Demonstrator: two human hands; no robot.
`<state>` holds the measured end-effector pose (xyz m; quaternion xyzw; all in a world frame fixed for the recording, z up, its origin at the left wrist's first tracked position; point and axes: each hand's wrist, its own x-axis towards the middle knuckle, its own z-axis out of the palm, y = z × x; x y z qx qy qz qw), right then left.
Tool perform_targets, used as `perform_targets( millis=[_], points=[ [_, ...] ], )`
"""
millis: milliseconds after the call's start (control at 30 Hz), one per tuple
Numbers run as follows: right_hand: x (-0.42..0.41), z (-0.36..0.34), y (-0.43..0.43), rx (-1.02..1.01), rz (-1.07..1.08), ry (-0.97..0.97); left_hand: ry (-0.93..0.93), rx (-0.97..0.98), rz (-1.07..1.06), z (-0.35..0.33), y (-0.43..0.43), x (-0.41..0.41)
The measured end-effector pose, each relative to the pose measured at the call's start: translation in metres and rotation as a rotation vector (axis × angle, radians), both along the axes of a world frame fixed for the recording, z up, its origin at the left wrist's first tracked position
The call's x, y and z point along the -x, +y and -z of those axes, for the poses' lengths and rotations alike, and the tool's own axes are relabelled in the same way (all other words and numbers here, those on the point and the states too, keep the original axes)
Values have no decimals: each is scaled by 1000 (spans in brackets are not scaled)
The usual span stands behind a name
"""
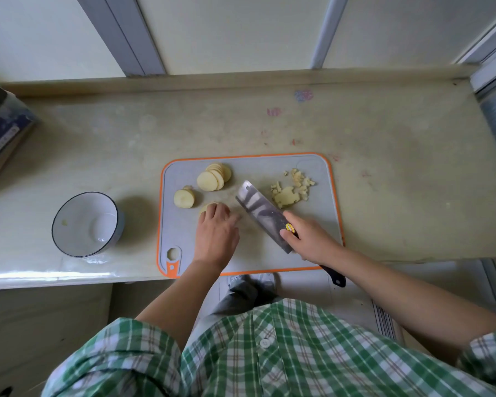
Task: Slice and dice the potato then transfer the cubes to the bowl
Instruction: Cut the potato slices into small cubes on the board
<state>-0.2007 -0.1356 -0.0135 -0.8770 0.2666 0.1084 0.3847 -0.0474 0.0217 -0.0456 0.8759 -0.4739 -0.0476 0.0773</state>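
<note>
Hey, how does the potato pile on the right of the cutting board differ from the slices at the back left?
The slices are whole round discs; the right-hand pile is chopped into small irregular bits around one flatter piece. The slices overlap in a neat fanned row; the pile lies loosely scattered. Both are pale yellow potato on the grey cutting board.

Grey cutting board [269,167] edged orange; pale yellow potato slices [209,180]; white bowl [78,213], dark rim; green plaid shirt [269,353].
</note>
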Motion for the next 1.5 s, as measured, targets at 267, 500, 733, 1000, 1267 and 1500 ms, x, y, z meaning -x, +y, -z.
perform_targets(
  millis=[267,500,733,1000,1267,1500],
  points=[
    [4,2,-9,64,108,-24,-19,32,-154,1,3,-4],
    [5,12,-6,120,56,-17,112,-58,-441,-2,0,-5],
    [5,7,-35,286,258,32,208,-36,-504,-5,-1,-8],
    [-1,10,-32,303,228,40,312,18,-530,-6,3,-12],
    [-4,7,-26,266,172,50,284,-47,-488,-8,4,-20],
    [-7,-1,-33,168,252,-15,186,105,-363,-14,-4,-35]
  ],
)
